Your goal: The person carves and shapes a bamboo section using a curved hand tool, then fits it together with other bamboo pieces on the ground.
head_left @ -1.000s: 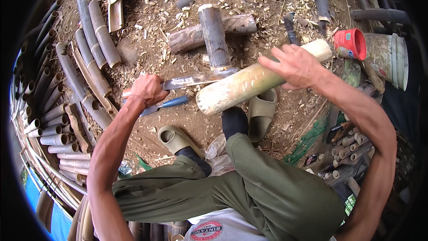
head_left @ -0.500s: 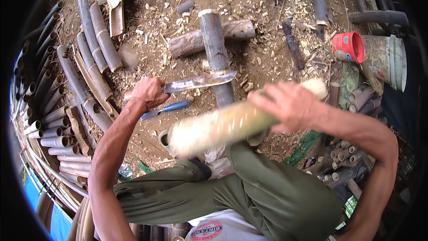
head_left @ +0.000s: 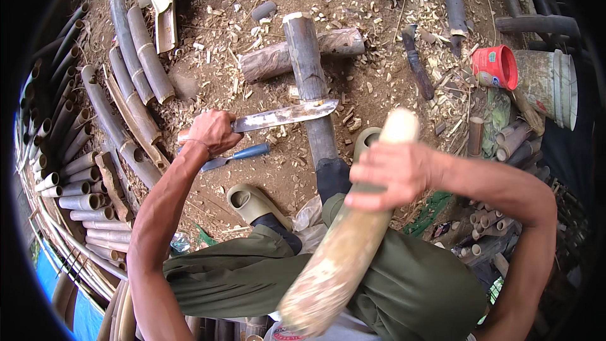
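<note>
My left hand (head_left: 213, 131) is closed around the handle of a machete (head_left: 287, 115). Its stained blade points right, and its tip part lies across a dark bamboo pole (head_left: 307, 66), which rests over a short log (head_left: 268, 62). In my right hand (head_left: 396, 173) is a thick pale wooden club (head_left: 341, 249), blurred by motion. The club slants across my right thigh, its lower end near my shirt and its other end sticking out beyond my fingers. Just below the machete, a blue-handled chisel (head_left: 238, 155) lies on the ground.
Bamboo poles (head_left: 140, 50) lie at the left beside a stack of cut bamboo tubes (head_left: 79, 201). Chips litter the dirt. At the right are a red tub (head_left: 494, 67), a grimy bucket (head_left: 548, 85) and a curved dark-handled tool (head_left: 416, 66). My sandal (head_left: 259, 203) is near the chisel.
The club has swung from nearly level to a steep slant, its thick end moving down toward my lap. My left hand and the machete have stayed nearly still.
</note>
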Action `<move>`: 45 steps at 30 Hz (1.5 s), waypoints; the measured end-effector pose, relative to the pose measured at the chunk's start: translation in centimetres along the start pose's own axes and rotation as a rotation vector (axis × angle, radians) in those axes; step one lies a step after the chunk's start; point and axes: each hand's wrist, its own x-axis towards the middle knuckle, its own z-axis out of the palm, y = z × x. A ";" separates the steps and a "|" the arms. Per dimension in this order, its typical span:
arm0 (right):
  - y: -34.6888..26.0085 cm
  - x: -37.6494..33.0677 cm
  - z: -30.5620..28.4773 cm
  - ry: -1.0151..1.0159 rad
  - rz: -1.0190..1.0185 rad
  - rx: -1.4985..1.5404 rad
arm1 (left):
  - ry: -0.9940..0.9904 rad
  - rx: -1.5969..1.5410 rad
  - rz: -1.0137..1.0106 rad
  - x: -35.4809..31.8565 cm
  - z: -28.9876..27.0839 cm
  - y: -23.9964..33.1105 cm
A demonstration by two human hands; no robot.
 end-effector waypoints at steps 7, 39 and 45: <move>0.9 -0.7 -1.8 -0.356 0.574 -0.001 | -0.034 0.000 0.000 -0.2 -0.4 -0.9; 4.3 -3.2 -3.0 -0.558 0.724 -0.171 | -0.114 -0.006 -0.004 1.7 -1.4 -1.1; 3.1 -1.5 -0.5 -0.096 0.168 0.126 | -0.108 0.016 0.059 2.9 -1.5 -1.0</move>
